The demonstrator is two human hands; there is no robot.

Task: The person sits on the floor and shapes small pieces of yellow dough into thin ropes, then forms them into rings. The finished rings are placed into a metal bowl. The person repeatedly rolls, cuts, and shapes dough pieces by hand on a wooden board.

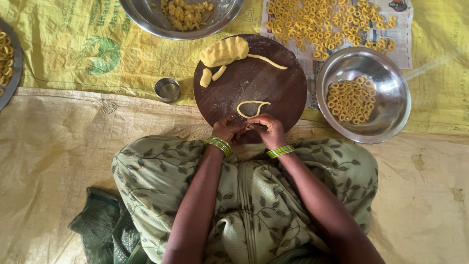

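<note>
A round dark wooden board [273, 93] lies on the floor in front of my lap. On its near edge a thin yellow dough rope [251, 105] curls into a loop. My left hand [228, 129] and my right hand [267, 129] meet at the near end of that rope and pinch it together. Both wrists wear green bangles. A lump of yellow dough [223, 51], two short dough pieces [211, 76] and another thin rope [267, 61] rest at the board's far side.
A steel bowl [386, 117] at the right holds several dough rings [351, 100]. Many more rings [322, 22] lie on newspaper behind it. Another steel bowl [146, 19] with crumbly dough sits at the top, a small steel cup [167, 90] left of the board, a plate edge [12, 73] at far left.
</note>
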